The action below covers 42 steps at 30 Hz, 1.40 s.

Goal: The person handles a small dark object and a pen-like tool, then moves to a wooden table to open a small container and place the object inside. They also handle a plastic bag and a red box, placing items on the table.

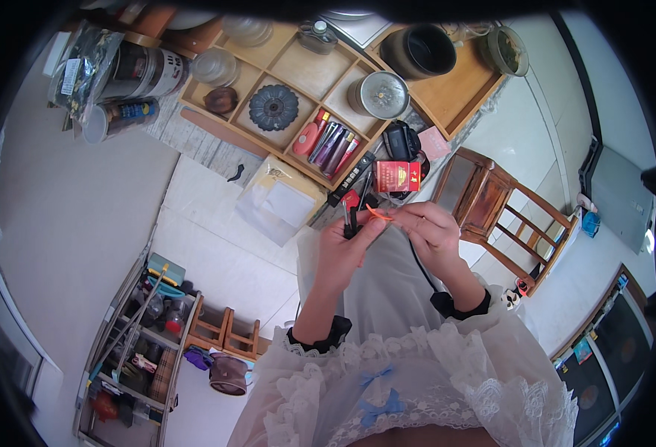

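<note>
My left hand (342, 246) pinches a thin orange strip (379, 214) between thumb and finger. A black-handled tool with a slim metal tip (349, 222) also sticks up from the same hand; its exact kind is unclear. My right hand (431, 230) meets the strip's other end with its fingertips, close beside the left thumb. From beneath the right hand a thin black cord (420, 262) runs down towards the sleeve cuff. Both hands are held above my white skirt (386, 290), just short of the table edge. Beyond them lies a red box (397, 176) bearing writing.
A compartmented wooden tray (305, 165) holds lighters, a dark flower-shaped piece (273, 107) and jars. Right of it stand a metal canister (382, 95) and a black pot (420, 51). A plastic-wrapped packet (280, 195) overhangs the table. A wooden chair (487, 195) stands right; a shelf cart (138, 341) lower left.
</note>
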{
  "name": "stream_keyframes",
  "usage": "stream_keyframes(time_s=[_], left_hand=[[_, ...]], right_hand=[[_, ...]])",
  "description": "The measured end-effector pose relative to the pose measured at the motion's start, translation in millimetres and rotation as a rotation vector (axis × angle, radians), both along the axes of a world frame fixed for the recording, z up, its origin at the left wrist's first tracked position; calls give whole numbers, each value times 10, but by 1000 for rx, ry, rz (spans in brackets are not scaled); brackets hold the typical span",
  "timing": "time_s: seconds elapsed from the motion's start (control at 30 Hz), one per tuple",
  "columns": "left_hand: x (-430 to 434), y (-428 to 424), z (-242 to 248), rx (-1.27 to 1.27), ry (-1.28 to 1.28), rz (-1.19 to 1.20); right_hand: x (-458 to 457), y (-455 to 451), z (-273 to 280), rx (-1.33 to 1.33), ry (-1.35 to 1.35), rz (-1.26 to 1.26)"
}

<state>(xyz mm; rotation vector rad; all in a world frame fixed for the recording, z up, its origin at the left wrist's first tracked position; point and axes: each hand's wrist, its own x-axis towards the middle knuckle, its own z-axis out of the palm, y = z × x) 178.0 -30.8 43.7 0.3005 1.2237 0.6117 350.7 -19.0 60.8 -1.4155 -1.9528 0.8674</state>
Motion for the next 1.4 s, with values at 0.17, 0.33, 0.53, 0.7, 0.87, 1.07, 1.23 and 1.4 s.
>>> stream_keyframes(time_s=[0.17, 0.33, 0.53, 0.7, 0.87, 1.07, 1.23, 1.4], left_hand=[[-5, -56, -30, 52, 65, -54], [-73, -192, -86, -63, 76, -146], [-61, -459, -114, -236, -83, 104], [-66, -643, -186, -211, 43, 92], [-357, -674, -368, 118, 830, 490], [-845, -404, -712, 13, 517, 567], [-802, -287, -783, -96, 387, 467], [-840, -261, -736, -81, 405, 440]], right_hand=[[-33, -37, 5, -100, 54, -13], [-27, -131, -2, -449, 176, -16], [-1, -201, -82, -373, 66, 119], [-54, -267, -170, -345, 34, 204], [-157, -292, -396, -294, -105, 140], [-421, -338, -762, -141, -216, 165], [-547, -301, -952, -28, -312, 182], [-579, -233, -877, -58, -323, 109]])
